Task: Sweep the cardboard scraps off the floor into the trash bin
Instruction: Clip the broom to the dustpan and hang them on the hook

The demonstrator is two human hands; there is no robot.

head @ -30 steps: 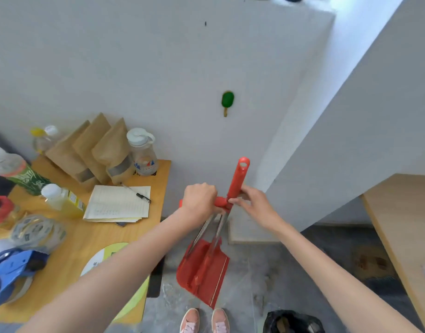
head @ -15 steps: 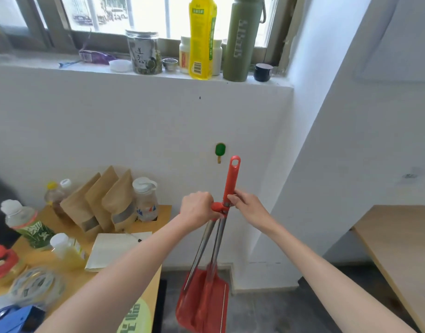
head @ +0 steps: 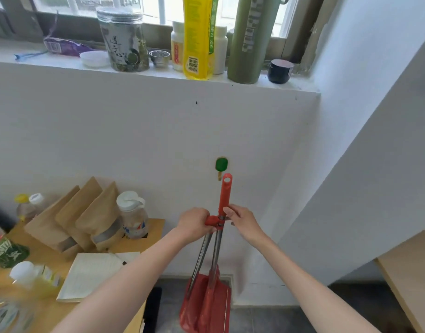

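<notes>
You have both hands on one red broom-and-dustpan set, held upright against the white wall. Your left hand is closed in a fist around the red clip end where the two metal poles meet. Your right hand is only partly closed, fingertips pinching the base of the red handle, whose single hanging hole sits just below the one green wall hook. The red dustpan hangs at the bottom of the poles, above the grey floor by the skirting. No cardboard scraps or trash bin show in this view.

On the wooden table at your left, three brown paper pouches stand along its back edge, with one white-capped jar beside them near the back right corner and one notepad in front. The window sill carries one glass jar, one yellow bottle, one green flask and one dark cup, among other small items.
</notes>
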